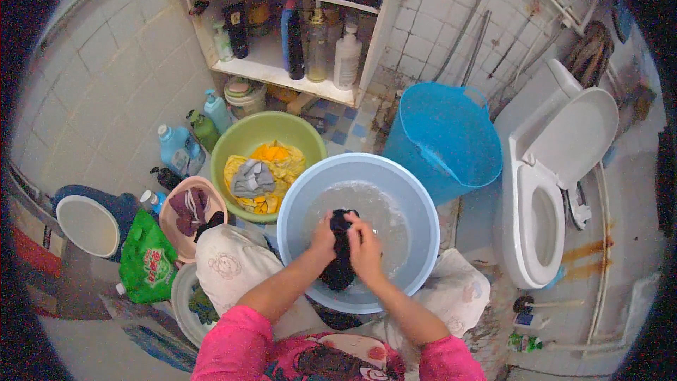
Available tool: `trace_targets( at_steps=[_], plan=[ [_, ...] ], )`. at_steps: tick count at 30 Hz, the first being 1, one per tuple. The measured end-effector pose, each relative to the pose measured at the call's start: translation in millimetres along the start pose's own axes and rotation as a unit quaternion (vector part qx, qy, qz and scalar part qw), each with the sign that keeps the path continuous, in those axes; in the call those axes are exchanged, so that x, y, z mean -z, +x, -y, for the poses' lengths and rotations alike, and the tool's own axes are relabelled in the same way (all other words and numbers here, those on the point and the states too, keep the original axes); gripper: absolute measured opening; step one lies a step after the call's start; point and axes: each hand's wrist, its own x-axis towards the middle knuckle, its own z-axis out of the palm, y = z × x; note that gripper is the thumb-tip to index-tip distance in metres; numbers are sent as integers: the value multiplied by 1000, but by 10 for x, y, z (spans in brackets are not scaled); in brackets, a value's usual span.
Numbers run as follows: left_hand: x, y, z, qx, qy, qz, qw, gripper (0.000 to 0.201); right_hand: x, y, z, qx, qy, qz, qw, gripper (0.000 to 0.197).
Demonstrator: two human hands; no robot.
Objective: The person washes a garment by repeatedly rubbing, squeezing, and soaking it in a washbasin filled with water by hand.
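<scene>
A light blue basin (426,240) holds cloudy, sudsy water and stands between my knees. Over the water, near the basin's middle, I grip a wet black cloth (340,262), which may be a small garment; its exact kind cannot be made out. My left hand (324,237) is closed on the cloth's left side. On the opposite side my right hand (364,245) pinches it near the top. The cloth's lower part hangs down toward the near side of the basin.
Beyond sits a green basin (220,152) with yellow and grey clothes. A tall blue tub (437,134) stands right, beside a toilet (536,233). At left are a pink basin (220,201), a green detergent pouch (147,257) and several bottles. A shelf (282,77) holds toiletries.
</scene>
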Motion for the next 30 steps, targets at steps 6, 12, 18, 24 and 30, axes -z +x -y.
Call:
trace_targets(
  at_steps=[6,12,18,24,30],
  plan=[
    [-456,-699,-135,-244,400,7,884,48,67,34,-390,-66,-92,-64,992,14],
    [-364,-509,-315,-133,386,79,910,41,341,318,-413,-113,-70,-88,987,19],
    [-434,-527,-469,-171,417,122,884,35,529,364,-487,-112,16,3,994,28],
    [-403,-400,-568,-65,103,12,992,34,564,240,-469,-249,10,229,941,48],
    [-620,-628,-492,-129,311,-64,939,35,537,300,-469,-332,275,-11,902,48]
  ],
)
